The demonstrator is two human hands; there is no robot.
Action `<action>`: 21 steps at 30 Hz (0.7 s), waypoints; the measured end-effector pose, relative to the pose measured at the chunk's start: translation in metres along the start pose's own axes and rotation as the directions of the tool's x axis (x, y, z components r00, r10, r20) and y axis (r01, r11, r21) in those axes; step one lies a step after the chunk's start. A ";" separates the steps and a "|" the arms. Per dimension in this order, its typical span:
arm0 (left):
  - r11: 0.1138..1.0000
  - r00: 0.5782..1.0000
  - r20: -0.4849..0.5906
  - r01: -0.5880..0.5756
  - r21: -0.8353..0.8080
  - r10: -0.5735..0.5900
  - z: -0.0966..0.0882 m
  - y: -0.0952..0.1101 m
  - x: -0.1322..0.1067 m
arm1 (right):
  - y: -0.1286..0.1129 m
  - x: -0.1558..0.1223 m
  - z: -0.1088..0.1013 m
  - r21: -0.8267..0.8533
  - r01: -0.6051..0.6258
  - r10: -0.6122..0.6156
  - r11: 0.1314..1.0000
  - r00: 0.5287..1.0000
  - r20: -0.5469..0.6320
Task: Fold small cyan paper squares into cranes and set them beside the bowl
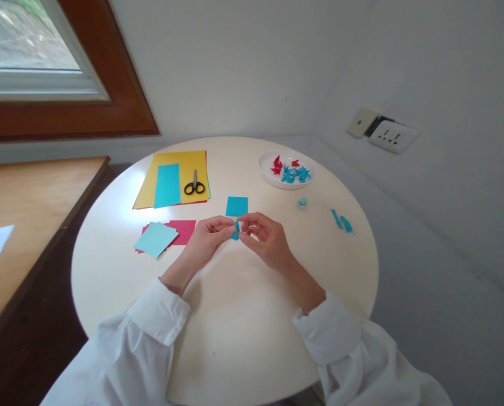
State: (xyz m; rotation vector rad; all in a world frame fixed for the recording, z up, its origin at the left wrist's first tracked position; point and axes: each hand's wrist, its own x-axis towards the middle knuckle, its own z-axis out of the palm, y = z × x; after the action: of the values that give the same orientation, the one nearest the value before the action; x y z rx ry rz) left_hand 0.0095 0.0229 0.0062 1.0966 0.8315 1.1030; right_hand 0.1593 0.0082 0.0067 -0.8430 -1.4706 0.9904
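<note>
My left hand (209, 235) and my right hand (264, 237) meet over the middle of the round white table (235, 316). Both pinch a small folded piece of blue paper (236, 229) between their fingertips, just above the tabletop. A flat blue paper square (237, 206) lies just beyond the hands. Both sleeves are white.
Black scissors (194, 185) lie on yellow sheets (188, 166) with a blue strip (167, 185) at the back left. Light blue squares (156, 239) sit on red paper (184, 230). A white dish (268, 175) holds folded red and blue pieces. Blue scraps (341, 221) lie at the right. A wooden desk (31, 197) stands left.
</note>
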 end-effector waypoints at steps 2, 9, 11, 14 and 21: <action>1.000 1.000 0.010 0.009 -0.019 -0.009 0.000 -0.001 0.000 | -0.001 -0.001 0.000 -0.063 0.029 -0.029 0.998 1.000 0.010; 1.000 1.000 0.021 0.015 -0.010 -0.015 -0.003 -0.001 -0.001 | -0.001 -0.002 0.000 -0.269 0.176 -0.176 0.947 0.984 0.024; 1.000 1.000 0.011 0.015 0.015 -0.015 -0.003 -0.001 -0.001 | -0.001 -0.002 0.000 -0.312 0.206 -0.210 0.928 0.977 0.022; 0.999 1.000 0.008 0.005 0.047 -0.006 -0.004 -0.001 0.000 | 0.000 -0.001 0.000 -0.348 0.250 -0.261 0.903 0.965 0.017; 0.998 0.999 -0.048 -0.003 0.060 0.006 -0.003 -0.003 0.000 | 0.005 -0.003 0.004 -0.379 0.254 -0.280 0.890 0.960 -0.012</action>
State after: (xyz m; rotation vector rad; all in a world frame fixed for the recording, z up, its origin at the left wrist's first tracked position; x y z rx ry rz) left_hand 0.0075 0.0240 0.0021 1.1254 0.9057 1.1183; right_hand 0.1559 0.0072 0.0009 -0.9019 -1.6933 0.4747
